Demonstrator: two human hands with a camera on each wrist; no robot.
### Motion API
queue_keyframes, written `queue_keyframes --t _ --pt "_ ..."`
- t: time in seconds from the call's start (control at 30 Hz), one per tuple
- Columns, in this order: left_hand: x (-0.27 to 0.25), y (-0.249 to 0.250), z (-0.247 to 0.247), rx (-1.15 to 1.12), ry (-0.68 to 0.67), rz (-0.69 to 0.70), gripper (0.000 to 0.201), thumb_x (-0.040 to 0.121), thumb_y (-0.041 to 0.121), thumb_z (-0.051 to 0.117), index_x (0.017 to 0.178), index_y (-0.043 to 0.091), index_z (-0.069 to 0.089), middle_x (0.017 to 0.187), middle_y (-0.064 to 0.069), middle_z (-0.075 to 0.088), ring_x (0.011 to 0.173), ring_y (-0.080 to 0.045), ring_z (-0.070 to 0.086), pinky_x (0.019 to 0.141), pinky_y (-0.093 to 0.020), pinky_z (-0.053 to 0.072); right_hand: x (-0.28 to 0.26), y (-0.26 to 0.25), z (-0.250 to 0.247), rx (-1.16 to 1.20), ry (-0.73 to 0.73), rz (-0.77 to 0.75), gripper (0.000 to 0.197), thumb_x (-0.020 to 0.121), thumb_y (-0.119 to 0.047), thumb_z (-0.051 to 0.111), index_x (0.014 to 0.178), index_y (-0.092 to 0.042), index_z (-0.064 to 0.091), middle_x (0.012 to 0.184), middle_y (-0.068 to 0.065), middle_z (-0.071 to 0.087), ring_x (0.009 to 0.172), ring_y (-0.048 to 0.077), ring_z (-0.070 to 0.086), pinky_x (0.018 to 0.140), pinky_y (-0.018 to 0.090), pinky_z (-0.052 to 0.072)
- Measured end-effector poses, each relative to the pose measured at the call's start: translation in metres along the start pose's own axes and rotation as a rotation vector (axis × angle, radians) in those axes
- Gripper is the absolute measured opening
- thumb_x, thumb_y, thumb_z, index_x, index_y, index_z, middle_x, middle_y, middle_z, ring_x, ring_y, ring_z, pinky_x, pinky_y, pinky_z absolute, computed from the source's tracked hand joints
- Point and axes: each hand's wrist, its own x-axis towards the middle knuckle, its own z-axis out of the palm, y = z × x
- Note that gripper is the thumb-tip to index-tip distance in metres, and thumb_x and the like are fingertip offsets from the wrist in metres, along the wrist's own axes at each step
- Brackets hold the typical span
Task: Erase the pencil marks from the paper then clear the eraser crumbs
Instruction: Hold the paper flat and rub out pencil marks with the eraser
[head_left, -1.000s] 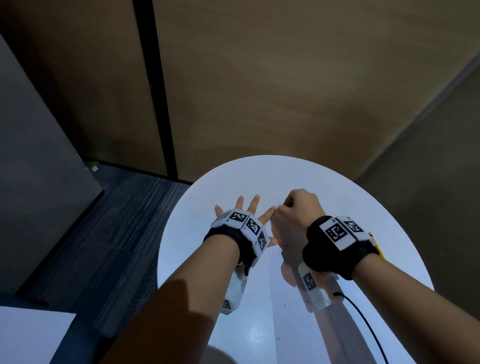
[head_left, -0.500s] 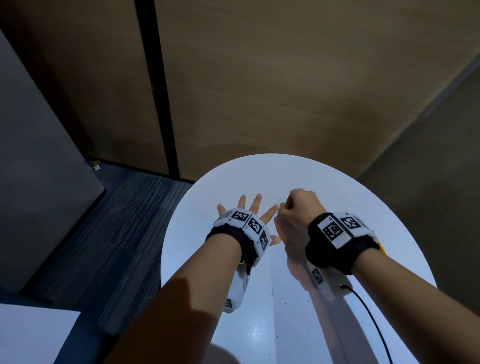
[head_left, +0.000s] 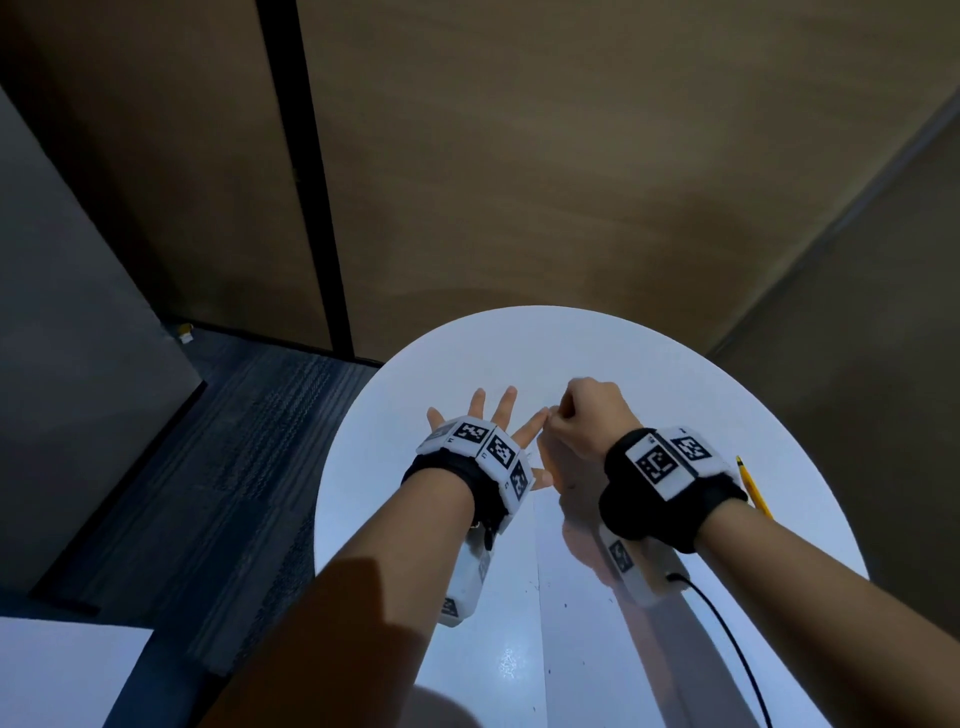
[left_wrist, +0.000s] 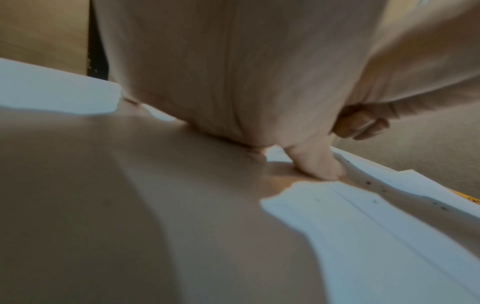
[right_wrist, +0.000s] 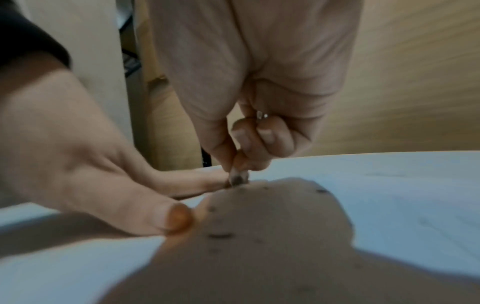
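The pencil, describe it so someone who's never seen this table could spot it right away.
On the white round table, look at its right edge, just behind the right hand's wristband. The pencil lies there, the only yellow thing on the table.

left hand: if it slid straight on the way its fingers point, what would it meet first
Nothing, as far as the head view shows: ahead of the left hand lies only bare white table, then its far edge. The right hand sits off to its side.
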Motion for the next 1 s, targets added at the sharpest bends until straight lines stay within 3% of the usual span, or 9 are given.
queue_keyframes --t 0.1,0.2,0.3,0.37,0.47,0.53,0.7,0.87,1.0 --pt "-0.006 0.001 -0.004 0.039 -0.012 0.009 0.079 0.095 0.047 0.042 0.146 0.039 -0.018 0.154 -0.002 -0.03 0.143 -0.034 -0.02 0.107 -0.07 0.004 0.001 -0.001 0.006 -0.042 -0.051 -0.021 0.019 0.092 -0.019 0.048 0.083 -0.004 0.056 0.093 0.017 0.064 0.075 0.023 0.052 0.063 0.027 0.038" --pt "0.004 -0.003 0.004 -0.001 0.019 -0.003 0.074 0.091 0.065 0.029 0.144 0.046 -0.019 0.154 0.003 -0.03 0.143 -0.031 -0.02 0.106 -0.071 0.003 0.003 0.002 0.007 -0.04 -0.029 0.022 0.021 0.094 -0.021 0.047 0.092 -0.003 0.057 0.099 0.016 0.062 0.082 0.027 0.056 0.066 0.028 0.039" --pt "0.015 -0.007 0.012 -0.027 0.027 -0.007 0.072 0.087 0.074 0.02 0.141 0.051 -0.02 0.153 0.007 -0.03 0.143 -0.028 -0.021 0.105 -0.07 -0.001 0.007 0.016 -0.001 0.08 0.096 0.093 0.014 0.092 -0.02 0.05 0.093 -0.007 0.054 0.099 0.013 0.06 0.091 0.029 0.057 0.071 0.029 0.039" --pt "0.017 -0.009 0.013 -0.03 0.027 0.003 0.071 0.086 0.075 0.021 0.14 0.052 -0.02 0.153 0.007 -0.031 0.143 -0.028 -0.022 0.105 -0.07 -0.002 0.006 0.028 -0.009 0.249 0.153 0.118 0.012 0.089 -0.019 0.056 0.083 -0.011 0.051 0.088 0.007 0.06 0.084 0.025 0.055 0.07 0.028 0.038" --pt "0.02 -0.012 0.014 -0.062 0.044 0.013 0.068 0.087 0.074 0.021 0.14 0.055 -0.018 0.153 0.009 -0.029 0.143 -0.028 -0.021 0.105 -0.07 -0.003 -0.002 0.043 -0.022 0.53 0.108 0.126 0.016 0.087 -0.017 0.062 0.078 -0.011 0.052 0.077 0.004 0.06 0.07 0.023 0.059 0.065 0.033 0.049" --pt "0.024 -0.014 0.019 -0.09 0.055 0.006 0.064 0.088 0.073 0.02 0.138 0.058 -0.017 0.154 0.011 -0.027 0.144 -0.026 -0.02 0.105 -0.069 -0.003 -0.008 0.048 -0.026 0.597 0.076 0.103 0.015 0.086 -0.013 0.063 0.076 -0.01 0.053 0.074 0.004 0.061 0.061 0.019 0.059 0.058 0.029 0.051" --pt "0.023 -0.013 0.019 -0.101 0.074 -0.015 0.062 0.09 0.07 0.023 0.138 0.059 -0.016 0.154 0.012 -0.026 0.144 -0.026 -0.019 0.105 -0.069 -0.001 -0.01 0.047 -0.016 0.349 0.049 0.01 0.008 0.083 -0.016 0.066 0.08 -0.012 0.059 0.08 0.001 0.06 0.075 0.017 0.056 0.063 0.023 0.045" --pt "0.011 -0.004 0.003 -0.072 -0.028 -0.03 0.052 0.097 0.058 0.021 0.138 0.061 -0.012 0.153 0.007 -0.031 0.142 -0.029 -0.024 0.106 -0.068 -0.002 -0.007 0.033 -0.007 0.297 0.074 -0.099 0.007 0.084 -0.018 0.065 0.086 -0.011 0.067 0.083 -0.002 0.061 0.08 0.011 0.052 0.058 0.005 0.033" --pt "0.011 -0.002 -0.001 -0.057 -0.074 -0.045 0.05 0.097 0.058 0.017 0.137 0.062 -0.013 0.152 0.007 -0.033 0.141 -0.029 -0.026 0.106 -0.068 -0.003 -0.006 0.029 -0.003 0.079 -0.014 -0.187 0.013 0.088 -0.017 0.058 0.088 -0.006 0.065 0.091 0.007 0.066 0.078 0.015 0.052 0.058 0.013 0.034"
